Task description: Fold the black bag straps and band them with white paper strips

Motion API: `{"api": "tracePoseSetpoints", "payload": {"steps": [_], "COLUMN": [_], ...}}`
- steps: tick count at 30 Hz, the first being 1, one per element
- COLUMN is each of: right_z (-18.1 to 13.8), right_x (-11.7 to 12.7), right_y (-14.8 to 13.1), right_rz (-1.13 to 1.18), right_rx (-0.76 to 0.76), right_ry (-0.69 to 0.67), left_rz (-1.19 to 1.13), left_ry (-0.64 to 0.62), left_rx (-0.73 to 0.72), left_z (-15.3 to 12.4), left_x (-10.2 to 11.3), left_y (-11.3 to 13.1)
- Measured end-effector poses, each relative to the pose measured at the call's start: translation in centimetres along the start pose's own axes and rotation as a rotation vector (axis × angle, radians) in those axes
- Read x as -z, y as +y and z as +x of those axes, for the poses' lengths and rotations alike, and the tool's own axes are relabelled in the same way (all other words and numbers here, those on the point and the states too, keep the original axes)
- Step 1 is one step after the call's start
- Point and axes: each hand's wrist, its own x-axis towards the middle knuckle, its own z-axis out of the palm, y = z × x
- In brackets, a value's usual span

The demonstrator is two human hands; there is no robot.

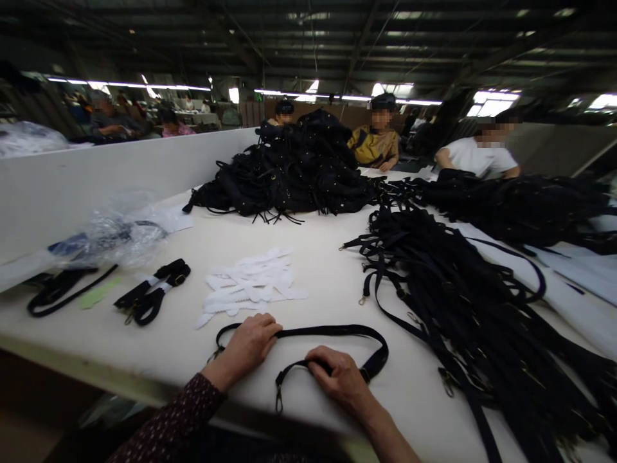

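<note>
Dim workshop hall, dark beamed ceiling (337, 38), strip lights (144, 85), white partition wall (120, 167), long pale table (328, 276)

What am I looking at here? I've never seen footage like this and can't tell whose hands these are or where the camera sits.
There is one picture, from a camera worn on a person's head, looking forward and down at a pale work table. The two bare hands at the bottom are that person's own. The left hand and right hand rest on a black strap with metal clips, laid in a loop. Beside it lie white paper strips, a folded strap bundle, clear plastic bags, a big spread of loose straps and a heap of black bags. Other people sit across the table.
</note>
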Motion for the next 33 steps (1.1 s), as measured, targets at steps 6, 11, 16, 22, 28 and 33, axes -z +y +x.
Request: {"api": "tracePoseSetpoints", "payload": {"steps": [6, 11, 16, 22, 28, 33], "right_z": [0.0, 1.0, 3.6, 4.7, 4.7, 4.7], "right_x": [0.3, -0.6, -3.1, -4.3, -4.3, -4.2], "right_y": [-0.5, -2.8, -3.3, -3.0, -3.3, -3.3], "right_rz": [-0.027, -0.229, -0.279, -0.210, -0.181, -0.185], "right_rx": [0.001, 0.169, 0.162, 0.089, 0.091, 0.096], "right_ry": [-0.036, -0.031, -0.026, 0.035, 0.055, 0.065], "left_rz": [0.013, -0.159, -0.247, -0.493, -0.320, -0.047], "left_ry": [0.080, 0.060, -0.007, -0.017, 0.180, 0.172], "left_rx": [0.087, 0.122, 0.077, 0.224, 0.311, 0.266], "left_z": [-2.9, -1.1, 0.4, -1.7, -5.5, -6.3], "left_x": [0.0, -1.2, -1.1, 3.2, 5.2, 2.0], "left_y": [-1.2, 0.6, 1.6, -2.4, -3.4, -0.2]}}
